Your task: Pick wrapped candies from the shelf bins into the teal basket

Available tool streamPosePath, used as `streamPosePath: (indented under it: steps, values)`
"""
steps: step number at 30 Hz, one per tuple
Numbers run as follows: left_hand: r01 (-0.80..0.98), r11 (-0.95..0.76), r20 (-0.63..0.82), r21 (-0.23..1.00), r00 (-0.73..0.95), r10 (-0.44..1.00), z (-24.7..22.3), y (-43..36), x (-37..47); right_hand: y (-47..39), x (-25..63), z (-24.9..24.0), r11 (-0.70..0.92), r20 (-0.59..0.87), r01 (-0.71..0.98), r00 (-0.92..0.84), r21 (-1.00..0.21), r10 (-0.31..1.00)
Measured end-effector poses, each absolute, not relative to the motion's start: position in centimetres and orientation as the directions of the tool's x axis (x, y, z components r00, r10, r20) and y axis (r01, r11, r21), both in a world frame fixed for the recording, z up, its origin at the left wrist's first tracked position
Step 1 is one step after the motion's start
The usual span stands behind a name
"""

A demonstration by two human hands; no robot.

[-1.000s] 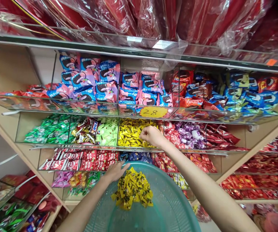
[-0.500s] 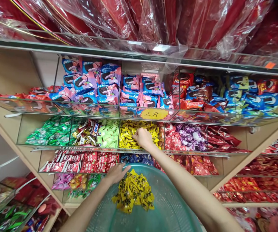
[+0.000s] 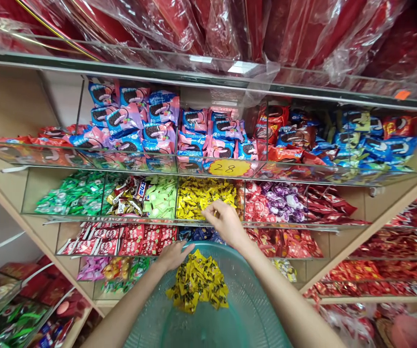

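A green plastic basket [image 3: 259, 295] stands below the shelves, with a heap of yellow-wrapped candies [image 3: 199, 282] inside. My left hand [image 3: 175, 255] is closed on the basket's upper left rim. Just in front of the shelf compartment of yellow candies [image 3: 206, 193], my right hand [image 3: 225, 220] hangs above the far rim with fingers curled together. Whatever it may hold is hidden or too small to name.
Clear dividers and front lips edge the shelves. Blue and pink cookie packs [image 3: 125, 121] fill the top tier, under a yellow price tag [image 3: 229, 167]. Green candies [image 3: 76, 193] lie left, purple ones [image 3: 284, 200] right. Red plastic-wrapped goods hang overhead.
My right hand has pulled back from the yellow candy compartment, down and slightly right. My left hand remains at the basket rim. The view has shifted slightly.
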State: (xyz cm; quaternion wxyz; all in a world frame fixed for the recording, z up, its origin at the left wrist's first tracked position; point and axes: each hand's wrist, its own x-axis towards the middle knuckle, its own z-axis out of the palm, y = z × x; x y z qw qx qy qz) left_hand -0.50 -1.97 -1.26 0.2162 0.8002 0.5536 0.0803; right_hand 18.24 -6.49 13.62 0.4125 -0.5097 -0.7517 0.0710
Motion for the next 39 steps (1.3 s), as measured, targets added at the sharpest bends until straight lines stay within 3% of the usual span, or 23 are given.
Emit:
streamPosePath:
  steps: [4,8,11,14,20,26,39]
  values:
    - [0.818,-0.297,-0.069,0.493,0.377,0.924,-0.6,-2.2,-0.5,-9.1,19.5,8.8,0.482,0.378,0.650,-0.307,-0.587,0.873]
    - [0.820,-0.291,-0.053,0.493,0.362,0.931,0.4,-2.7,-0.6,-8.9,21.2,4.6,0.305,-0.068,0.718,-0.440,-0.626,0.896]
    - [0.822,-0.288,-0.060,0.492,0.361,0.930,0.8,-3.5,-0.6,-8.8,22.2,2.8,0.186,-0.306,0.797,-0.420,-0.575,0.854]
    - [0.834,-0.265,-0.091,0.484,0.349,0.933,0.6,-4.7,-0.7,-9.3,22.8,1.4,0.167,-0.416,0.842,-0.414,-0.513,0.809]
    - [0.855,-0.270,-0.103,0.443,0.348,0.932,0.2,-5.9,-1.6,-10.1,21.9,0.4,0.198,-0.502,0.874,-0.426,-0.445,0.752]
    - [0.859,-0.292,-0.083,0.420,0.357,0.930,0.1,-5.4,-3.1,-10.5,19.6,0.6,0.182,-0.506,0.912,-0.361,-0.368,0.783]
    - [0.792,-0.379,-0.056,0.478,0.458,0.887,-1.6,-4.7,-4.8,-11.1,17.9,-2.4,0.136,-0.528,0.906,-0.349,-0.400,0.774]
